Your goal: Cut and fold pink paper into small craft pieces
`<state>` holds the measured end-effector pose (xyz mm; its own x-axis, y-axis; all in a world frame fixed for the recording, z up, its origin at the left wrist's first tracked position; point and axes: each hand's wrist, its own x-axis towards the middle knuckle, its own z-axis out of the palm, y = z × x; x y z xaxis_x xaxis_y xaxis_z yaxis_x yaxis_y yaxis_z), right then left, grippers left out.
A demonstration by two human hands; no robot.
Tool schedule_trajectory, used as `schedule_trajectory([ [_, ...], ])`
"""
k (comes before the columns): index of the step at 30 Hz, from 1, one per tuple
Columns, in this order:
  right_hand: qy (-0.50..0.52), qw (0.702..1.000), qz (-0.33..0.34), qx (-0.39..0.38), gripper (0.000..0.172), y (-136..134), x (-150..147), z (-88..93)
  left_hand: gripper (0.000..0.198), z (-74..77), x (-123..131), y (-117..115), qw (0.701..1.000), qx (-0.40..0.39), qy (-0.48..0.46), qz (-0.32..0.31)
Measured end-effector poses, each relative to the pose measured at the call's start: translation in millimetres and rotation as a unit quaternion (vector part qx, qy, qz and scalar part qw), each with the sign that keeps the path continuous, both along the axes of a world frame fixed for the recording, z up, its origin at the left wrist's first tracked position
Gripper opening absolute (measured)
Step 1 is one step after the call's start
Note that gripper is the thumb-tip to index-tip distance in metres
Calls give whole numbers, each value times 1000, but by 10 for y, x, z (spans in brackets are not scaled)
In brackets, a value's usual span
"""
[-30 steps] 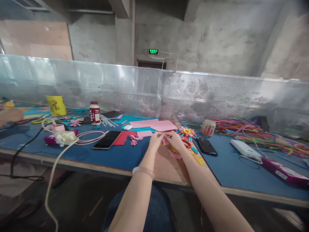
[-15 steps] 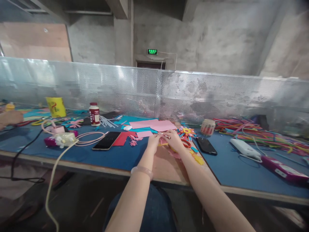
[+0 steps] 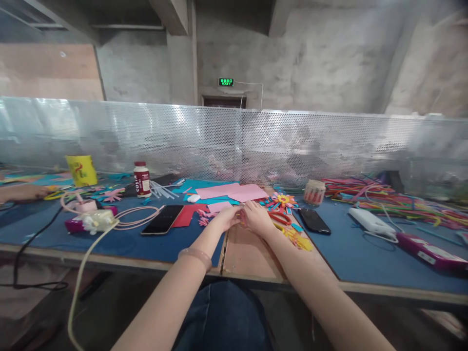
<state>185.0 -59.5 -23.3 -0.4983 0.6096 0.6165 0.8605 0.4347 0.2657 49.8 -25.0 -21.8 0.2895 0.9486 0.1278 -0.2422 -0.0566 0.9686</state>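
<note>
My left hand point(image 3: 226, 217) and my right hand point(image 3: 256, 216) meet over the wooden strip of the table, fingers closed and fingertips together. A small bit of pink shows between them; what they hold is mostly hidden by the fingers. Just beyond lie pink paper sheets point(image 3: 218, 190) on blue paper point(image 3: 188, 185). Small cut pink paper pieces point(image 3: 203, 218) and a red sheet point(image 3: 185, 216) are left of my left hand. Beside my right hand are an orange-red ring point(image 3: 281, 218), yellow paper pieces point(image 3: 300, 240) and a multicoloured paper flower point(image 3: 282, 200).
Left stand a black phone point(image 3: 163, 220), a coffee bottle point(image 3: 142, 180), a yellow container point(image 3: 82, 170) and cabled plugs point(image 3: 91, 217). Another person's hand point(image 3: 34, 191) is far left. Right are another phone point(image 3: 314, 221), a small basket point(image 3: 315, 192), a white power bank point(image 3: 371, 223) and coloured strips point(image 3: 398, 197).
My hands have drawn closer together and slightly lower. The shiny metal tool seen at my fingers before no longer shows clearly. The other person's hand has shifted right.
</note>
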Motion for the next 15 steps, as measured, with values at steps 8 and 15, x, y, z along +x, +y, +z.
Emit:
schedule_trajectory([
  [8, 71, 996, -13, 58, 20, 78, 49, -27, 25, -75, -83, 12, 998, 58, 20, -26],
  [15, 141, 989, 27, 38, 14, 47, 146, -34, 12, -130, -94, 17, 996, 87, 30, 8],
])
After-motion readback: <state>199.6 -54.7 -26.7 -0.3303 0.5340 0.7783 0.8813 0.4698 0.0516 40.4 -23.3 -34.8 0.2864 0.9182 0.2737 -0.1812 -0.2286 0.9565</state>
